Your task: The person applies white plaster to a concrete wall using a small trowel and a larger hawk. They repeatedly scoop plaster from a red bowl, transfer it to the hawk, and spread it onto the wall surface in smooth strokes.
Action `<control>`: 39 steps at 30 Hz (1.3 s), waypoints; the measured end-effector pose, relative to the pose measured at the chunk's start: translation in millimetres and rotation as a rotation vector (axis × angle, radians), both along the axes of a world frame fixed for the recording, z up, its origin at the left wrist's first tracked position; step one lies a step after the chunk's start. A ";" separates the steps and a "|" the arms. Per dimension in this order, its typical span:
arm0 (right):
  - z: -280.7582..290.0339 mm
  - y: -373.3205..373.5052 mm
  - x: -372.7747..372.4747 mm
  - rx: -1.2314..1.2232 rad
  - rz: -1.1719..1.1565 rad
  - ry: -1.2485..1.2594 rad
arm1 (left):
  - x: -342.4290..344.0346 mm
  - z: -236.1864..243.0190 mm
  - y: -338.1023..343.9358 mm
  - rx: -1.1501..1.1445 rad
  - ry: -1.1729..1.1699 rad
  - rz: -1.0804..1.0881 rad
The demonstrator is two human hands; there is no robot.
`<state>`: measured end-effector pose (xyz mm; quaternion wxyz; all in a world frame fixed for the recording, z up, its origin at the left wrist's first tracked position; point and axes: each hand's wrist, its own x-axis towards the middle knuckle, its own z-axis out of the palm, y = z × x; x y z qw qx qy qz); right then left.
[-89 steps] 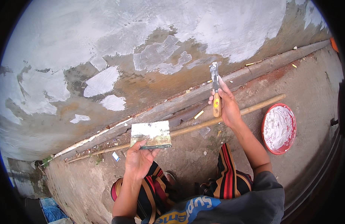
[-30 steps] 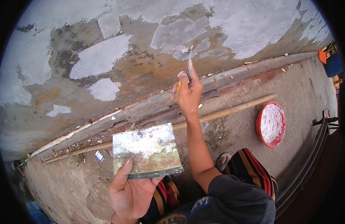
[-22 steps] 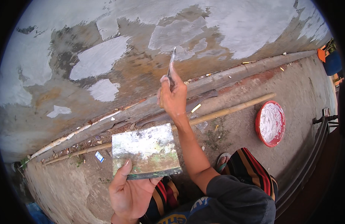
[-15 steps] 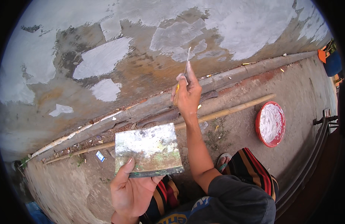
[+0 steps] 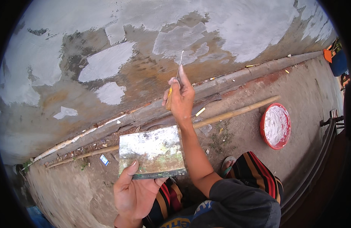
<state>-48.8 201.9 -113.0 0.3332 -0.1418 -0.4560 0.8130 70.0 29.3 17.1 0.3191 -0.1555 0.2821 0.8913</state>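
Observation:
My right hand [image 5: 180,99] grips a putty knife [image 5: 174,81] with a yellow handle, its thin blade pressed edge-on against the patchy wall [image 5: 145,72], index finger stretched along the blade. My left hand [image 5: 135,192] holds a flat rectangular board [image 5: 150,152] smeared with white and greenish filler, thumb on its near left corner, level below the right arm. The wall shows grey-white filler patches over brown, worn plaster.
A red basin of white filler [image 5: 275,125] sits on the dirt ground to the right. A long bamboo pole [image 5: 228,114] lies along the wall's foot beside a concrete ledge [image 5: 236,76]. My knees in striped cloth [image 5: 255,174] are below. Orange and blue things [image 5: 333,57] sit far right.
My right hand has kept working the putty knife on the wall, shifting left, then back right and slightly up. The board in my left hand has stayed nearly in place.

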 end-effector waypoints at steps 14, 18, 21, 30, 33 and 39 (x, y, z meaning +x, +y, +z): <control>-18.3 -10.0 -5.7 0.007 0.010 -0.012 | 4.9 3.9 -1.2 -0.019 0.015 -0.001; -26.3 -21.8 -30.6 0.179 0.034 -0.149 | 5.7 6.1 -1.4 -0.048 0.014 0.004; -51.4 -48.4 -69.4 0.505 -0.202 -0.112 | 4.7 5.6 2.9 -0.032 0.012 -0.006; -68.6 -55.0 -26.5 0.459 -0.043 -0.022 | 3.7 4.4 5.2 -0.074 0.008 -0.019; -60.1 -22.1 -19.0 0.273 -0.092 -0.023 | 6.8 7.8 6.3 -0.124 0.007 -0.025; -26.6 -17.2 -21.4 0.222 0.049 -0.105 | 3.8 5.5 8.3 -0.068 -0.004 -0.029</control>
